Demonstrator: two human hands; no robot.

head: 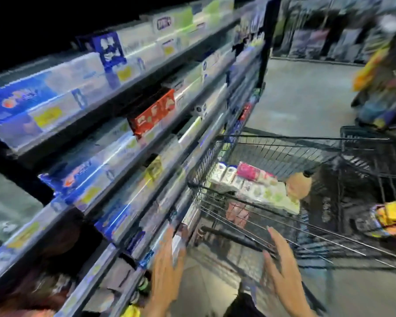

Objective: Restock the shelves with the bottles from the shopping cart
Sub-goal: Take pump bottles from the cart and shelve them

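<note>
The view is motion-blurred. A black wire shopping cart [284,139] stands right of the shelves [133,124]. In it lies a pale orange bottle [298,186] with a dark cap, beside white and pink wrapped packs [249,181]. My left hand [167,266] reaches up with straight fingers by the lower shelf edge, next to a white item [177,242]; I cannot tell if it touches it. My right hand [281,271] is spread with straight fingers just before the cart's near end and holds nothing.
Several shelf tiers on the left hold blue, white and red boxes [153,113] behind yellow price tags. A second cart [375,156] with yellow packs [391,216] stands at the right. A person [384,65] stands far right on the grey floor.
</note>
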